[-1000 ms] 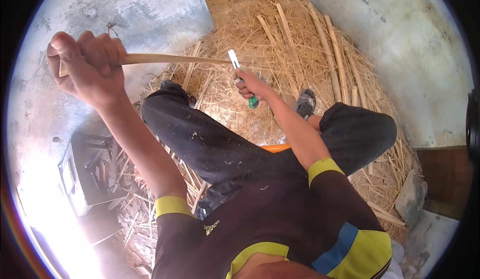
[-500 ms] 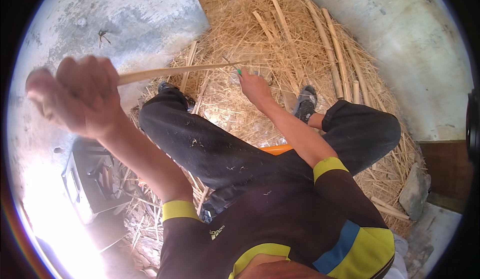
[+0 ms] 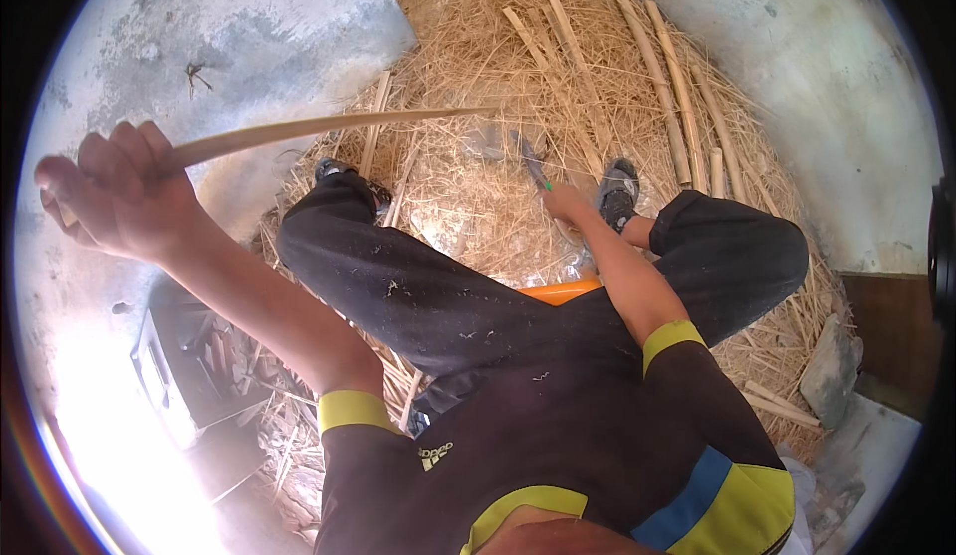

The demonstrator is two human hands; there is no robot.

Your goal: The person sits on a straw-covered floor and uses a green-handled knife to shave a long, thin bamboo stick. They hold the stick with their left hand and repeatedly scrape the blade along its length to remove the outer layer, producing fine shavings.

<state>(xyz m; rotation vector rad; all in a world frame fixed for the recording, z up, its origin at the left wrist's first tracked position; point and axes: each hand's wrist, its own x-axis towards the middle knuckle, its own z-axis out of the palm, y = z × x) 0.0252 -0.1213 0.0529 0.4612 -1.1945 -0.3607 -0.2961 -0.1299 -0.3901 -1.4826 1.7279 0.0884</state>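
My left hand (image 3: 124, 192) is raised at the far left, its fingers wrapped round one end of a long, pale wooden strip (image 3: 299, 131), which looks like split bamboo. From there the strip reaches rightward over the floor and narrows toward its far tip. My right hand (image 3: 570, 205) is low between my knees, closed on a knife (image 3: 532, 162) with a bit of green at its handle. The grey blade points away from me and slightly left. Blade and strip are apart, and most of the handle is hidden in my fingers.
Straw-like shavings (image 3: 468, 47) cover the floor between my shoes. Several pale poles (image 3: 652, 77) lie along the right wall (image 3: 797, 87). Beneath me an orange seat edge (image 3: 563, 291) shows. A stone (image 3: 830, 376) rests at right, and a dark box (image 3: 199, 356) stands at left.
My right hand with the knife has moved right and toward me, away from the strip. My left hand has shifted slightly left, still gripping the strip.
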